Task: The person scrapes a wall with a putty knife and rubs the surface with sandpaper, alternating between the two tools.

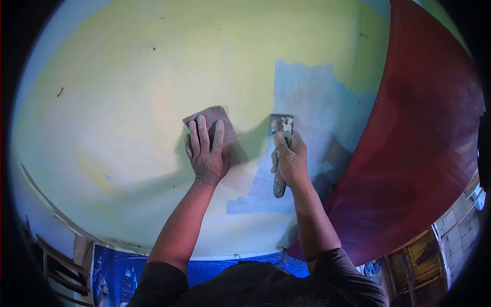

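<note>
My left hand [208,156] lies on a dark reddish-brown sheet of sandpaper [228,132] and presses it against the pale yellow-green wall [128,92]. Its fingers are spread, with the sheet's corners sticking out past them. To the right, my right hand [291,159] is closed round the handle of a putty knife [282,123]. The blade points up the wall, spotted with white filler, and the handle's end shows below the fist. Behind the knife is a light blue patch [312,97] with ragged edges. Pale dust coats both hands.
A dark red surface [409,143] meets the wall along the right. Nails or small hooks [60,92] stick out of the wall. Bright blue material [123,271] shows at the bottom, a wooden rack [61,266] at lower left, and a wooden frame [417,266] at lower right.
</note>
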Available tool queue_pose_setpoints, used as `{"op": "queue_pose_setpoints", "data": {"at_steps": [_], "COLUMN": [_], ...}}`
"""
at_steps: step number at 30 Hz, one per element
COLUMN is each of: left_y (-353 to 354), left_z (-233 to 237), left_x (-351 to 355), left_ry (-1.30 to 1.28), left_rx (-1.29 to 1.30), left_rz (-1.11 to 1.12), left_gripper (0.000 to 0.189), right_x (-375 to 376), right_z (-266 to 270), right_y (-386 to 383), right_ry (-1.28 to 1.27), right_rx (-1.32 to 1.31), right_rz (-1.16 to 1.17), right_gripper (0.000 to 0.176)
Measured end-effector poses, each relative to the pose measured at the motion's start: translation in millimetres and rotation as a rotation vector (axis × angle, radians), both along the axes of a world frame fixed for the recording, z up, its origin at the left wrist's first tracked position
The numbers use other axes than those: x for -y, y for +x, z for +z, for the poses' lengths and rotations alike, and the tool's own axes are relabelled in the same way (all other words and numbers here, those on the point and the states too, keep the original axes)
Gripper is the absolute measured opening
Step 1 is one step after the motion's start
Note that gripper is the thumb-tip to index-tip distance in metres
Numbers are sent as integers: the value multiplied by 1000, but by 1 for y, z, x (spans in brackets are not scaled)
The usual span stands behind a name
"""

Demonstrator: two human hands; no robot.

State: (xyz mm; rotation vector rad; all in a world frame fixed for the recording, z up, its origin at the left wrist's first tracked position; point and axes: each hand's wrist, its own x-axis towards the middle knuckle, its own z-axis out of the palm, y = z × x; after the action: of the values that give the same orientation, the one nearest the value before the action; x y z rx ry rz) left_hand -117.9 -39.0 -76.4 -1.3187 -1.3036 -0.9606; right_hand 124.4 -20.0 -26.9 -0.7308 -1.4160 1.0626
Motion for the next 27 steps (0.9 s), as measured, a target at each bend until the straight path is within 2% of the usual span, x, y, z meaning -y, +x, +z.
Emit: {"op": "queue_pose_setpoints", "data": {"at_steps": [3,6,13,16,20,22,27], "left_y": [1,0,12,30,52,57,55], "left_z": [0,2,9,47,131,151,118], "left_x": [1,2,10,7,-18,-16,-16], "left_ry": [-19,-14,-28,-72,23,26,44], "left_rx": [7,-14,31,-48,-162,-180,-150], "left_rz": [10,20,-70,-64,-90,-92,-95], "left_gripper": [53,54,61,65,62,60,60], "right_x": [-6,-7,0,2,4,0,1], "right_z": [-5,18,8,30,27,19,28], "right_y": [-3,-2,-4,-5,-1,-3,3], "right_ry": [21,44,15,63,49,33,64], "right_rx": [-17,-62,-33,-41,9,-40,-8], "right_rz": [-17,16,-20,-7,-42,-24,-29], "right_gripper": [34,35,30,30,30,31,32]}}
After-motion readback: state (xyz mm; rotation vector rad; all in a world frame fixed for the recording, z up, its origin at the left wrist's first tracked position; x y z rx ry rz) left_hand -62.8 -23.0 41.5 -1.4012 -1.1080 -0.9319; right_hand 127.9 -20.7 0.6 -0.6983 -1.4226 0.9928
